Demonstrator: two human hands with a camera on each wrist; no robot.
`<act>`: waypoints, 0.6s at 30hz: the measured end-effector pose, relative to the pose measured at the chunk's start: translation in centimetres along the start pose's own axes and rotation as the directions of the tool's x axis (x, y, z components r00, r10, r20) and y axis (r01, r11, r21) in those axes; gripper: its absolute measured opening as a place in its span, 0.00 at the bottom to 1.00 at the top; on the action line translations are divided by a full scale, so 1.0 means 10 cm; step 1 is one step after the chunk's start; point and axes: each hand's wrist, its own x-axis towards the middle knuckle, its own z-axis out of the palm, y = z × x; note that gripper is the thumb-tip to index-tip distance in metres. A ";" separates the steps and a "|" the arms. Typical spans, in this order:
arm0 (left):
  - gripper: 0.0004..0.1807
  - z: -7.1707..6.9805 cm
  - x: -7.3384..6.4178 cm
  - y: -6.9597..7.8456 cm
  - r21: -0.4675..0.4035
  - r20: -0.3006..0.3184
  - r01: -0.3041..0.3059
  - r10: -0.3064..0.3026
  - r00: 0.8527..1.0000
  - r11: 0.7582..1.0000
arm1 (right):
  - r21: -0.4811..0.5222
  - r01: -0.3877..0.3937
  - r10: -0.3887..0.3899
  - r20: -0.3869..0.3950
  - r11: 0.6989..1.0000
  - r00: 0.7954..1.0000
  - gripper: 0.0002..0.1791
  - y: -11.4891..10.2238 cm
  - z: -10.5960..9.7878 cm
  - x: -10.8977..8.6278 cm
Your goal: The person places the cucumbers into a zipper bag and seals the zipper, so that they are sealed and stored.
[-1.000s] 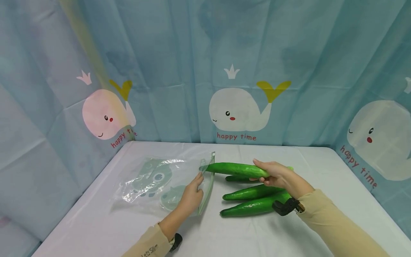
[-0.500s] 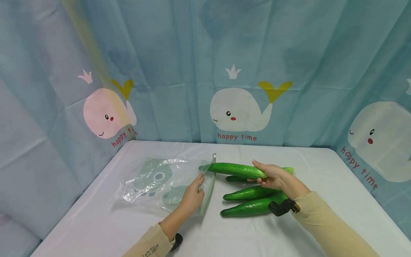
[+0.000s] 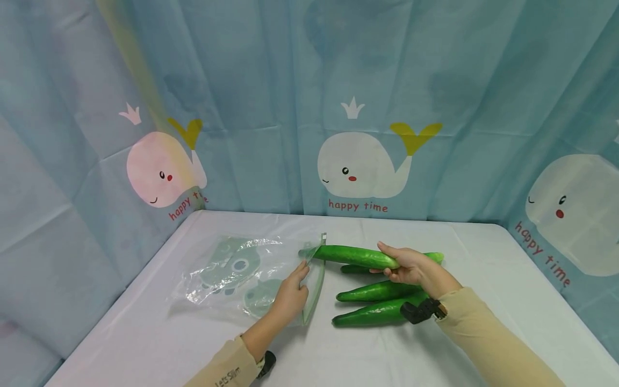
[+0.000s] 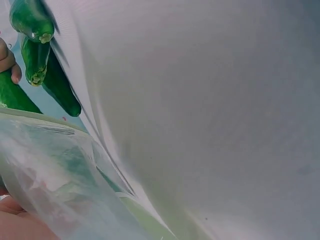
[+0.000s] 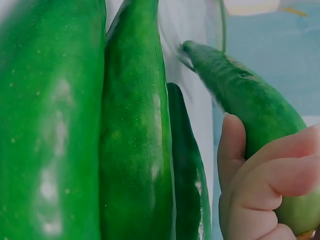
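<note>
My right hand grips a green cucumber near its paler end, thumb on top and fingers beneath. The cucumber's darker tip shows through the clear film, just inside the mouth of a plastic zip bag with green cartoon prints. At that mouth my left hand holds the upper film; part of its grip is hidden. In the left wrist view the bag's rim stands lifted above the lower layer. The right wrist view shows the held cucumber slanting away from the curled fingers.
Three more cucumbers lie on the white table right of the bag: a near one, a middle one, and a back one partly hidden under the held one. A blue curtain with whale prints stands behind and at both sides.
My right hand has moved slightly left, sliding the cucumber's tip a little farther into the bag. The left hand has stayed almost still at the bag's mouth.
</note>
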 end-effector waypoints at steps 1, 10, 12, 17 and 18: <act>0.28 0.00 0.00 0.00 0.002 -0.001 -0.001 0.001 1.000 1.000 | 0.002 -0.001 0.001 0.000 1.000 1.000 0.23 0.00 0.00 0.00; 0.28 0.00 0.00 0.02 0.018 -0.012 0.004 -0.004 1.000 1.000 | 0.079 0.018 -0.020 0.024 0.997 1.000 0.19 0.00 0.00 0.01; 0.28 0.01 0.01 0.02 0.014 -0.012 0.008 -0.008 1.000 1.000 | 0.108 0.026 -0.029 0.024 0.994 0.999 0.15 0.00 0.00 0.01; 0.28 0.01 0.01 0.04 0.009 -0.011 0.016 -0.016 1.000 1.000 | 0.202 0.033 -0.040 0.030 0.979 0.999 0.09 0.01 0.02 -0.01; 0.28 0.01 0.01 0.04 0.010 -0.012 0.016 -0.016 1.000 1.000 | 0.221 0.034 -0.043 0.038 0.975 0.998 0.09 0.01 0.02 -0.01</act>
